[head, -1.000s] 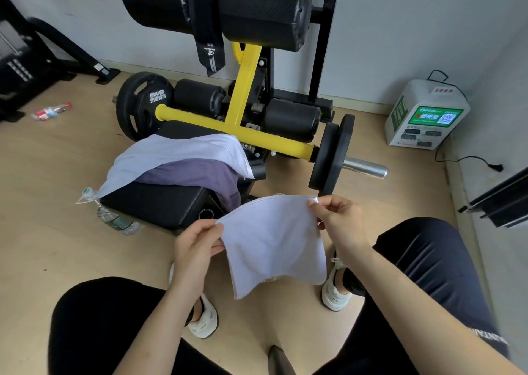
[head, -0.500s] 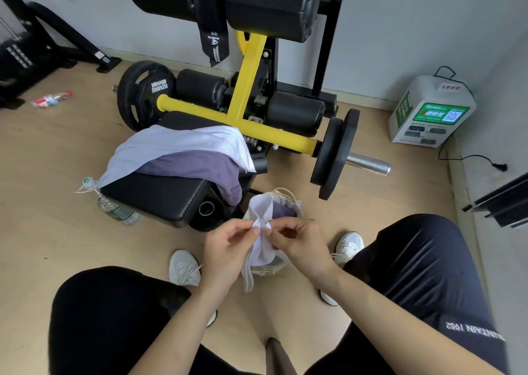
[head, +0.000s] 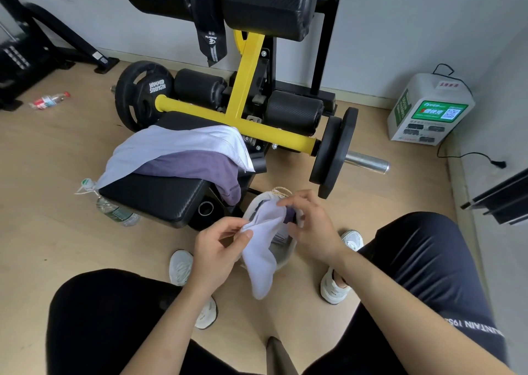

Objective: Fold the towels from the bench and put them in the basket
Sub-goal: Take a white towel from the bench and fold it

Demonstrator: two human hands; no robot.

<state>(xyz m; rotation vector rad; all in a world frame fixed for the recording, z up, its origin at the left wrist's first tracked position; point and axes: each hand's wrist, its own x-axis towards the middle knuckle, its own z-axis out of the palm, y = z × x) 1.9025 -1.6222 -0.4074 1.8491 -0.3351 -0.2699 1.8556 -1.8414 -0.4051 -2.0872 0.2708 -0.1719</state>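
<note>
On the bench [head: 151, 194] a white towel [head: 177, 143] lies draped over a purple towel [head: 197, 166]. The left hand [head: 220, 246] pinches one end of a small towel [head: 261, 260], which hangs limp over the basket [head: 285, 261]. The right hand [head: 313, 229] curls at its upper edge; whether it grips, I cannot tell. The small towel looks light, soft and floppy, so it is probably best held by its corners or along the fold.

Left hand [head: 220, 246] pinches the towel [head: 263, 263], right hand [head: 314, 231] beside it, fingers loosely curled
</note>
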